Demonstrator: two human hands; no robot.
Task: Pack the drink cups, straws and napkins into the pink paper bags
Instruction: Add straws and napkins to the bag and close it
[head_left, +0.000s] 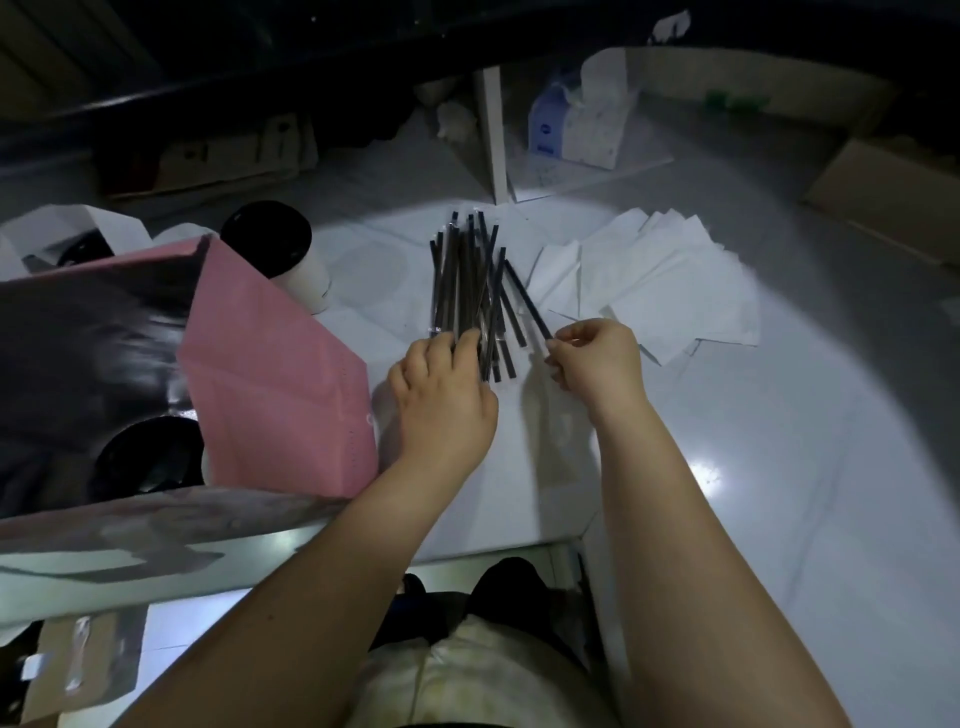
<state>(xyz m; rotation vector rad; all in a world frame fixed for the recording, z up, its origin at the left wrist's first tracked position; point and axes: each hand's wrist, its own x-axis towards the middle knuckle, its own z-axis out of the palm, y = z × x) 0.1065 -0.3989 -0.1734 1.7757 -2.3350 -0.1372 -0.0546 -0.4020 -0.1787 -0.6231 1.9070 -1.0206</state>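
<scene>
A pile of several black wrapped straws lies on the white table. My left hand rests on the pile's near end with straight fingers. My right hand pinches the near end of one black straw, which angles away from the pile. White napkins lie fanned out to the right of the straws. An open pink paper bag stands at the left, with a black-lidded cup inside it. Behind the bag stands another white cup with a black lid.
A tissue box and a white upright panel stand at the back. A white bag with a dark lid inside sits far left. Cardboard boxes lie at the right. The table's front edge is near my body.
</scene>
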